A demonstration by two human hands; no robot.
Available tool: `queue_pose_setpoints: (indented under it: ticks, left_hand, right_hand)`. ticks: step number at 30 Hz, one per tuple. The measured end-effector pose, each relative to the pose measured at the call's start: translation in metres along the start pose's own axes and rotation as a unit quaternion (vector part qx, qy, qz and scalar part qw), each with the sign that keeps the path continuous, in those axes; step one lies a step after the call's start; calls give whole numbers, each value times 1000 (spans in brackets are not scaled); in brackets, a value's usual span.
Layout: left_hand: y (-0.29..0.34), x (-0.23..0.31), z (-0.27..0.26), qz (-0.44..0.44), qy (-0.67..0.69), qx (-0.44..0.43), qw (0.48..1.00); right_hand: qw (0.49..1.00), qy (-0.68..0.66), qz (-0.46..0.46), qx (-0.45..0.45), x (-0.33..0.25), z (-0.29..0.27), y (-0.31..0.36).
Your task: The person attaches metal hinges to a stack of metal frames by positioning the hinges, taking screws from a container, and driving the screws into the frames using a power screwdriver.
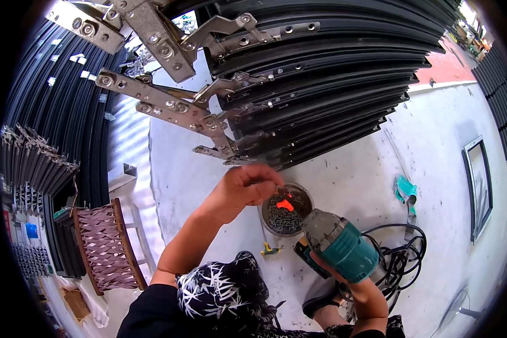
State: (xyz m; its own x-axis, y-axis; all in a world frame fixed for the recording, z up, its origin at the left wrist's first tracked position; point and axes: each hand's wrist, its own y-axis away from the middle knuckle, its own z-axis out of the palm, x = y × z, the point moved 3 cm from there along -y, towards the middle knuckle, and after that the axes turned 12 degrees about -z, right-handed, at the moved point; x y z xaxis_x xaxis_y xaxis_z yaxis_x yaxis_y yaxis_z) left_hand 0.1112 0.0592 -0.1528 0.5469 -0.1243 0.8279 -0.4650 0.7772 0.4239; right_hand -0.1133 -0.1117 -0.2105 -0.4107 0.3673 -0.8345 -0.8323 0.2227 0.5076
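Observation:
My left hand (243, 190) is closed in a pinch over the rim of a round tub (261, 213). Whatever lies between its fingertips is too small to make out. Many small dark screws (286, 221) fill the tub, with a bright orange piece (285, 205) among them. Wrapped around a teal and grey power driver (348, 250) is my right hand (343, 280), mostly hidden by the tool. The driver's nose points up and left, close to the tub's right side. Just beyond my left hand, metal hinge arms (177, 110) stick out from stacked black frame bars (321, 79).
A yellow-green handled tool (271, 249) lies below the tub. Black cable (403, 259) coils on the floor at right, near a teal strip (405, 188) and a small black frame (479, 186). A woven stool (108, 246) and more stacked bars (76, 112) stand at left.

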Motion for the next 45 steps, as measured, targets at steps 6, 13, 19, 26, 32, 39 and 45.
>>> queue_pose_setpoints:
  ticks: [6, 13, 19, 26, 32, 39, 45]
  left_hand:
    - [3, 8, 1, -4, -36, 21, 999]
    - [4, 15, 2, 45, -196, 81, 976]
    - [5, 25, 2, 81, -252, 54, 963]
    - [8, 25, 16, 71, -57, 41, 995]
    - [23, 8, 3, 35, 45, 100, 993]
    - [71, 22, -28, 183, -2, 292, 939]
    - [79, 64, -36, 344, -76, 426, 833]
  right_hand:
    - [932, 262, -235, -88, -1, -4, 0]
    - [925, 267, -250, -107, -12, 5, -9]
    - [919, 272, -263, -112, -20, 12, -10]
    - [897, 285, -320, -105, -40, 27, -7]
    - [834, 353, -413, -100, -69, 46, -15]
    - [879, 219, -419, 55, -75, 36, -45]
    - [878, 251, -393, 106, -110, 42, -61]
